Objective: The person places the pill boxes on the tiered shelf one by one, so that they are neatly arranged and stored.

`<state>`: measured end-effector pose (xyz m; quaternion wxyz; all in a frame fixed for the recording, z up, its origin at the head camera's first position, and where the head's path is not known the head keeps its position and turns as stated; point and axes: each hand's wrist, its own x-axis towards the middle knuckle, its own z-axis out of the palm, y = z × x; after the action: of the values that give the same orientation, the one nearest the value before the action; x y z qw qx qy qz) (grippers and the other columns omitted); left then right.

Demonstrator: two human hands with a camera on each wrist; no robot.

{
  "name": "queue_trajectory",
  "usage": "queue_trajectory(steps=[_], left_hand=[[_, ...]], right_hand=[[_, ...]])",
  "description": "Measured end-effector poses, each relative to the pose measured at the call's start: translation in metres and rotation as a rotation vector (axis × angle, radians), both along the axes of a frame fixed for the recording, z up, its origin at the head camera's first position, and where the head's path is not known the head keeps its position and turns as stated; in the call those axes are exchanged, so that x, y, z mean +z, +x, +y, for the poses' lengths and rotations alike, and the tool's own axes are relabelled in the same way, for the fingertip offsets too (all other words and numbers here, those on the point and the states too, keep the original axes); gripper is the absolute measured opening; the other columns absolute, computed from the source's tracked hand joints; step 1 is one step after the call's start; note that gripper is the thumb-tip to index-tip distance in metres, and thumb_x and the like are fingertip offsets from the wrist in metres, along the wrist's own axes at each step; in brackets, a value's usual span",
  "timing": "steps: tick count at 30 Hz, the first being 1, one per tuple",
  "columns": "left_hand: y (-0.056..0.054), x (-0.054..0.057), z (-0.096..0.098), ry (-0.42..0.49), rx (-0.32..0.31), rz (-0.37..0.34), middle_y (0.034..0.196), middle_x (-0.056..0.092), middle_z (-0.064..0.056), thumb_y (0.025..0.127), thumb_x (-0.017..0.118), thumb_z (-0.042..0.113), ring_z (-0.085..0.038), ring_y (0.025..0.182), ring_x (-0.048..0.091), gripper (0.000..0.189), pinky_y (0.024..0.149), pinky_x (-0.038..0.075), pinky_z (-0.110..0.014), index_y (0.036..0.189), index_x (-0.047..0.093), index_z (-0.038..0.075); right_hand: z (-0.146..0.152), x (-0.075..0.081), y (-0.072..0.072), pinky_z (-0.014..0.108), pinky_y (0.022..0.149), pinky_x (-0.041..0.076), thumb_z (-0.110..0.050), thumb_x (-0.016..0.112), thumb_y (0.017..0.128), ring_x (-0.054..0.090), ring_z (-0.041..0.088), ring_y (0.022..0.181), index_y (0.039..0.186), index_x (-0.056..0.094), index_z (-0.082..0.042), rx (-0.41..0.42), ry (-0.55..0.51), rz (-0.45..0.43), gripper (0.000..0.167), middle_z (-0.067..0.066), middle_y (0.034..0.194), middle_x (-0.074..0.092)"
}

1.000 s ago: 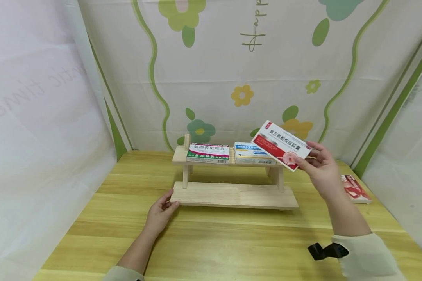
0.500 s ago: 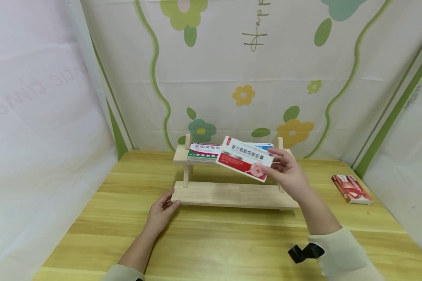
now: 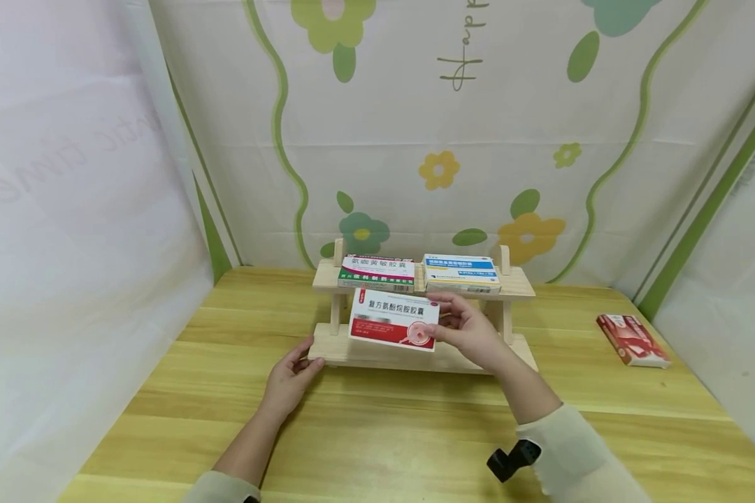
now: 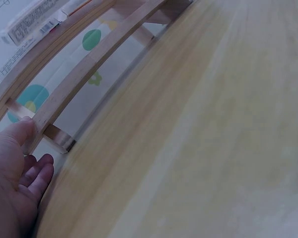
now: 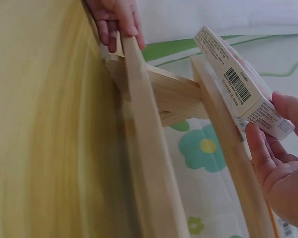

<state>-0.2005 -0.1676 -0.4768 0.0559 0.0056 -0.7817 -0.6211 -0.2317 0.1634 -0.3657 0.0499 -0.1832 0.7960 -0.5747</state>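
Observation:
My right hand pinches the right end of a white and red medicine box, its printed face toward the head camera. The box is tilted in front of a two-tier wooden display stand and hides part of its lower shelf. In the right wrist view, thumb and fingers hold the box's end, and a barcode shows on its side. At the left end of the lower shelf, my left hand grips the stand, thumb on the shelf's edge in the left wrist view. The upper shelf bears a green and white medicine box and a blue and white one.
On the wooden table, a red medicine box lies at the far right. Behind the stand hangs a white cloth with flower prints, and more cloth borders both sides.
My right hand has carried the white and red box leftward and down, from beside the upper shelf to before the lower one. The left hand keeps its hold on the stand.

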Motion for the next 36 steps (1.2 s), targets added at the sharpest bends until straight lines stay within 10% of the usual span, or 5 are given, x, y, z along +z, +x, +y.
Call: queue_trajectory(steps=[16,36], left_hand=[[-0.002,-0.004,0.000,-0.023,0.024,-0.003,0.136,0.057,-0.022,0.091,0.071,0.020,-0.027,0.111,0.061,0.059,0.081,0.048,-0.010,0.143,0.049,0.003],[-0.003,-0.005,0.000,-0.020,0.026,0.000,0.138,0.056,-0.023,0.091,0.071,0.018,-0.027,0.112,0.060,0.058,0.082,0.048,-0.009,0.143,0.049,0.002]], right_hand=[[-0.026,-0.041,-0.015,0.030,0.078,0.058,-0.013,0.072,0.089,0.061,0.019,0.094,0.142,0.047,-0.006,0.059,-0.009,-0.146,0.059,0.019,0.119,0.055],[-0.028,-0.052,-0.028,0.027,0.074,0.052,-0.017,0.074,0.089,0.059,0.020,0.097,0.140,0.051,-0.008,0.029,0.078,-0.159,0.057,0.017,0.126,0.058]])
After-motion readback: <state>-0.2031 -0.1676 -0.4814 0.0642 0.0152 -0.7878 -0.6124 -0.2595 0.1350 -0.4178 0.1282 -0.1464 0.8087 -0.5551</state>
